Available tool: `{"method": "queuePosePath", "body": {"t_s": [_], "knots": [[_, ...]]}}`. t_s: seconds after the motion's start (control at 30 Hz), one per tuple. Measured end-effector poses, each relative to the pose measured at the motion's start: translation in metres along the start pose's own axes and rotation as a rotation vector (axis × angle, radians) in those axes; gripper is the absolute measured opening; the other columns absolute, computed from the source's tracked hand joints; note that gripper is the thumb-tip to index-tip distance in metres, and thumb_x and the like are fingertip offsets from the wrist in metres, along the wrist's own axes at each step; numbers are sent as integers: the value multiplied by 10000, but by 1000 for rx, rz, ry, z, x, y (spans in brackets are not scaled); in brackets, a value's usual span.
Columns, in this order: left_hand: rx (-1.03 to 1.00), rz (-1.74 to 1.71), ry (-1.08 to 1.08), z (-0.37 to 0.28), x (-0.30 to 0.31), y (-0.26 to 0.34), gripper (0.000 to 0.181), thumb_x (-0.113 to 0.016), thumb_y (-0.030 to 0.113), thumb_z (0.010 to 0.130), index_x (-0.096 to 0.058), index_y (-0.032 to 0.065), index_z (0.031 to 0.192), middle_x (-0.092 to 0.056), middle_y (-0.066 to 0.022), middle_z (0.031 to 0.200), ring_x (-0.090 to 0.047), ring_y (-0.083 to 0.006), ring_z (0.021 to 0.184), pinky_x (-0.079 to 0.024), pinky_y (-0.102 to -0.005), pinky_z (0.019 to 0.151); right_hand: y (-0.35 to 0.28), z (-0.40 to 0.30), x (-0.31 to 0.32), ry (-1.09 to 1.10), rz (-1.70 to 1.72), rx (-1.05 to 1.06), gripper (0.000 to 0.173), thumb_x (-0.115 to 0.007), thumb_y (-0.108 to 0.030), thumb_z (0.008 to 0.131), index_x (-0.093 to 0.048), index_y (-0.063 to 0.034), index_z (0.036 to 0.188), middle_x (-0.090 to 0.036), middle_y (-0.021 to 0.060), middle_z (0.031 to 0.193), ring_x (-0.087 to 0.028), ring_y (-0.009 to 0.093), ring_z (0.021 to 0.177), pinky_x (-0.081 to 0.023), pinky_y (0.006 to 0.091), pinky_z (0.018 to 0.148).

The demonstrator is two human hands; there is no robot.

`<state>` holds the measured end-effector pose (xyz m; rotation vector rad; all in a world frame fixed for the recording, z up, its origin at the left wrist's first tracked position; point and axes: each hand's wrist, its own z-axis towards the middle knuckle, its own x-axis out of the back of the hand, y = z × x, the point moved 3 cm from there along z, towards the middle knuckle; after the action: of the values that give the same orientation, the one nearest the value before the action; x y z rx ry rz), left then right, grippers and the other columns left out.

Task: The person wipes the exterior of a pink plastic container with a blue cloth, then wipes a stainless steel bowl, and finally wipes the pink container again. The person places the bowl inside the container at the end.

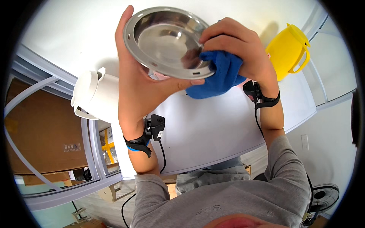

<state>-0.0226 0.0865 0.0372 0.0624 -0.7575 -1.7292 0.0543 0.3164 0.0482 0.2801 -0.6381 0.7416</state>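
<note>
A round stainless steel dish (162,42) with slots in its flat rim is raised above the white table, tilted so that its shiny inside shows. My left hand (139,77) grips it from the left, with the thumb along its lower rim. At its right edge, my right hand (239,48) holds a bunched blue cloth (221,75) against the rim, fingers curled over the edge. Part of the cloth hangs below the dish. Behind the hands and dish, small pink things are partly hidden.
A white plastic jug (99,97) stands left of my left forearm, a yellow jug (286,51) beyond my right wrist. Cables run from black devices on both wrists over the white table (199,136). A cardboard box (45,128) is behind a frame at left, a fan (325,196) at lower right.
</note>
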Motion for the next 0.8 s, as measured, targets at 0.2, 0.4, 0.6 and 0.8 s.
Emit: {"method": "queuePosePath", "body": {"t_s": [0.2, 0.4, 0.6, 0.8], "knots": [[75, -9, 16, -1, 8, 1, 1396, -1060, 119, 519, -261, 92, 1664, -652, -124, 1394, -670, -269, 1265, -577, -408, 1080, -4, 4, -4, -59, 14, -50, 421, -773, -4, 749, -742, -66, 1165, -672, 121, 1307, -676, 319, 1101, -564, 349, 952], [-25, 342, 75, 3, 11, 10, 1264, -1043, 115, 576, -308, 67, 1604, -618, -131, 1407, -673, -269, 1244, -573, -396, 1052, 20, -5, 30, 122, -41, -173, 666, -831, -70, 788, -546, -57, 1390, -554, 139, 1337, -614, 273, 1200, -522, 369, 1019], [10, 172, -113, -3, -7, 6, 1232, -1049, 167, 623, -290, 70, 1589, -581, -156, 1441, -648, -292, 1298, -587, -431, 1024, 49, -56, 19, 349, -250, -515, 583, -790, 46, 714, -645, -153, 1244, -629, 114, 1358, -678, 401, 1011, -585, 422, 907], [-133, 241, -177, -3, -20, 14, 1075, -942, 103, 709, -352, 66, 1606, -550, -207, 1484, -634, -380, 1309, -530, -442, 1071, -22, -3, -9, 22, -181, -648, 866, -796, 9, 709, -484, -162, 1498, -533, 149, 1524, -706, 392, 1101, -595, 465, 918]]}}
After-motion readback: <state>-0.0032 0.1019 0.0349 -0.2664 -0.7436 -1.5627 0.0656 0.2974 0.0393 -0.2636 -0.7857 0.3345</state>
